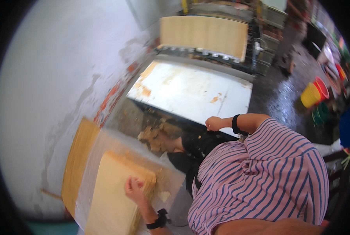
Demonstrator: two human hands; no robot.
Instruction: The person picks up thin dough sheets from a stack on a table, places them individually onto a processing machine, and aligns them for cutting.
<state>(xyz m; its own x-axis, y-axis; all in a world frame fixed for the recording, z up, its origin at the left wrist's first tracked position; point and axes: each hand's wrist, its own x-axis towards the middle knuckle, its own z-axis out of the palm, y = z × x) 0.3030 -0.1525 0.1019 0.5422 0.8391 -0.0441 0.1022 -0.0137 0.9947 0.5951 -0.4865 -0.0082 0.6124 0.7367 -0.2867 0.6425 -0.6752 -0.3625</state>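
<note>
A thick stack of thin, cream-yellow sheets (pixel 110 188), perhaps paper, lies in front of me on the left. My left hand (pixel 133 188) is over the stack near its right edge, fingers curled towards the thumb. Whether it touches the top sheet or pinches anything is too small to tell. By the near edge of a low white-topped table (pixel 186 88) is my right hand (pixel 214 123), closed in a loose fist with nothing visible in it. Patches of yellowish residue stick to the white top.
Torn yellowish scraps (pixel 154 136) litter the floor between the table and the stack. Behind the table a pale yellow panel (pixel 204 36) leans on a frame. A curved wooden board (pixel 79 164) stands against the wall. Buckets (pixel 311 94) and another person (pixel 292 32) are at right.
</note>
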